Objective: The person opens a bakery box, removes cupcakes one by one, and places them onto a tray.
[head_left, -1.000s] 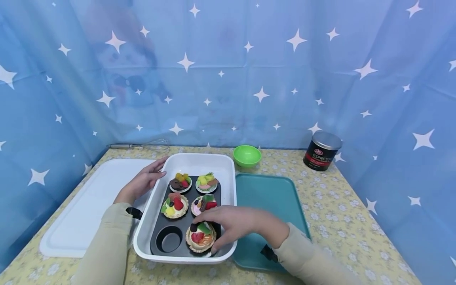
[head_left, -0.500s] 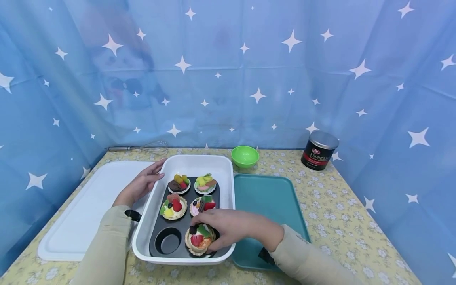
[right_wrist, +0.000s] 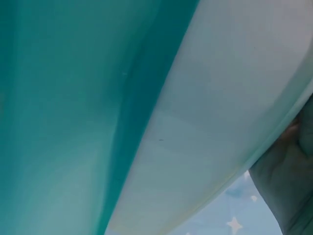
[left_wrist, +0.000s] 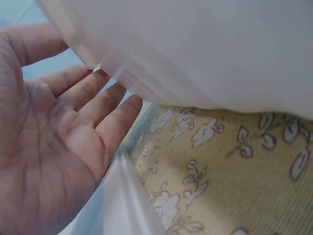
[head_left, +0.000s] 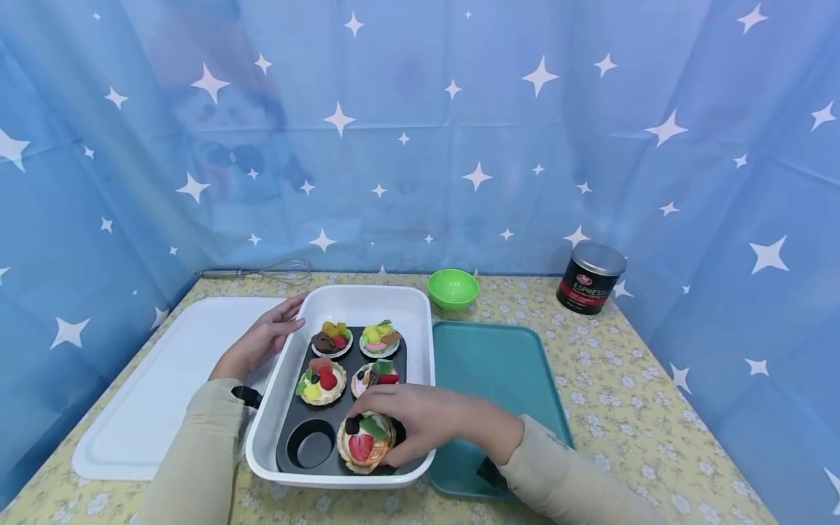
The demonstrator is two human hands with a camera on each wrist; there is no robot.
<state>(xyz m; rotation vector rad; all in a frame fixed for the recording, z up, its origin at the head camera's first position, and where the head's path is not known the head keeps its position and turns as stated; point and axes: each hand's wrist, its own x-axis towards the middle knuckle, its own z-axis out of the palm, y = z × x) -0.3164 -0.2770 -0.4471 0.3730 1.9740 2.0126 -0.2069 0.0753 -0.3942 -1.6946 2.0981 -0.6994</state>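
Observation:
A white baking dish [head_left: 357,298] holds a black muffin tin [head_left: 341,408] with several toy fruit tarts. My right hand [head_left: 400,426] grips the nearest tart [head_left: 363,445], topped with a strawberry, at the tin's front right, tilted and lifted a little out of its cup. The front left cup [head_left: 310,450] is empty. My left hand [head_left: 262,339] rests open against the dish's left rim; in the left wrist view its fingers [left_wrist: 93,98] are straight and touch the white wall [left_wrist: 195,49]. The right wrist view shows only the dish wall [right_wrist: 230,112] and teal tray [right_wrist: 63,107].
A teal tray [head_left: 499,372] lies right of the dish, a white board [head_left: 157,379] to its left. At the back stand a green bowl [head_left: 453,287], an espresso tin [head_left: 590,278] and a whisk [head_left: 262,274]. Blue star curtains enclose the yellow flowered table [head_left: 630,408].
My right hand has closed round the front right tart and raised and tilted it slightly toward the near edge. The left hand has stayed at the dish rim.

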